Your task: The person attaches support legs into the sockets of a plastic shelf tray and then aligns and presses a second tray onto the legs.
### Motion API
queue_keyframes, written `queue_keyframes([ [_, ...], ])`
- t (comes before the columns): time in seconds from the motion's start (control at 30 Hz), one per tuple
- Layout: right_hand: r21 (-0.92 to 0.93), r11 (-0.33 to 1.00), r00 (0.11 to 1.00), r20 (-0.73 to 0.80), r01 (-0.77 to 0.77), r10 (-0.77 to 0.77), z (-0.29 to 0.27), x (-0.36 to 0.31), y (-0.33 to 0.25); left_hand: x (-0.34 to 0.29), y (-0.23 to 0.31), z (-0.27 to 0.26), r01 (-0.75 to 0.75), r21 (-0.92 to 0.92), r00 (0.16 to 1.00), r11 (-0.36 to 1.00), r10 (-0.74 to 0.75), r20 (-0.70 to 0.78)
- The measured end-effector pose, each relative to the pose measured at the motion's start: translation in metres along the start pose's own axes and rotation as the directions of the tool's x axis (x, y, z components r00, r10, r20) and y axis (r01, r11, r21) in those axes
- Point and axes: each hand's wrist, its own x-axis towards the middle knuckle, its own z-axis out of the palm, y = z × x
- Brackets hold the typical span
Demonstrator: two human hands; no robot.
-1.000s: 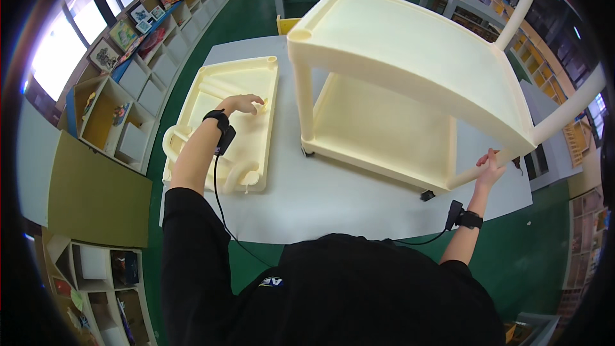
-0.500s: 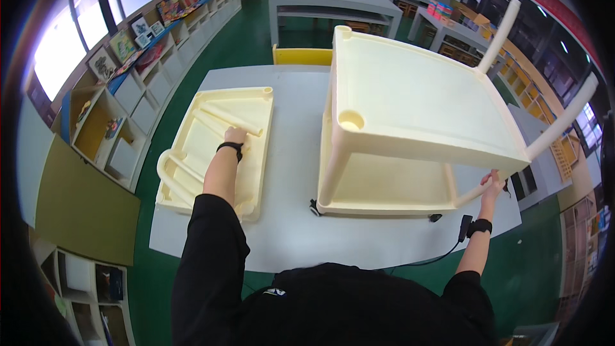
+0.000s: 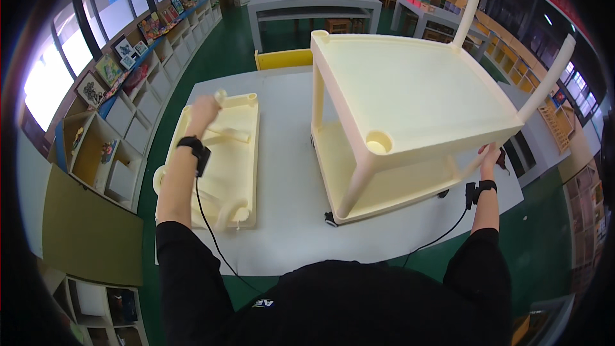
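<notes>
A cream plastic trolley [image 3: 423, 90] stands on the grey table at the right, with two shelves, corner posts and small black castors. Two posts [image 3: 549, 80] rise from its upper shelf on the right; a round socket [image 3: 378, 141] at its near left corner holds no post. Below the shelf's near right corner, my right hand [image 3: 489, 154] is closed round the lower post, its fingers partly hidden. On the left lies a cream tray [image 3: 246, 173] with a loose post [image 3: 229, 135] and curved tube pieces in it. Over its far left part, my left hand [image 3: 204, 114] grips another post, whose end [image 3: 220, 95] shows past my fingers.
Cables run from the black wristbands [image 3: 197, 149] across the table [image 3: 288, 237]. A yellow chair back [image 3: 284, 59] stands at the table's far edge. Low shelves [image 3: 128, 134] with framed pictures line the left wall. More grey tables [image 3: 314, 3] stand farther back.
My left hand has lifted a post from the tray and moved up and left. The trolley appears turned slightly, with my right hand still at its near right post.
</notes>
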Motion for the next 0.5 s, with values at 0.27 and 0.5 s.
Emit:
queue_keyframes([
  [0.27, -0.089, 0.994, 0.997, 0.05, -0.057, 0.061, -0.001, 0.0, -0.004, 0.019, -0.003, -0.167, -0.116, -0.855, 0.885, 0.505, -0.339, -0.32],
  [0.5, 0.019, 1.0, 1.0, 0.016, -0.017, 0.017, 0.003, 0.008, 0.012, -0.019, 0.078, -0.32, -0.664, -0.702, 0.728, -0.258, -0.438, -0.527],
])
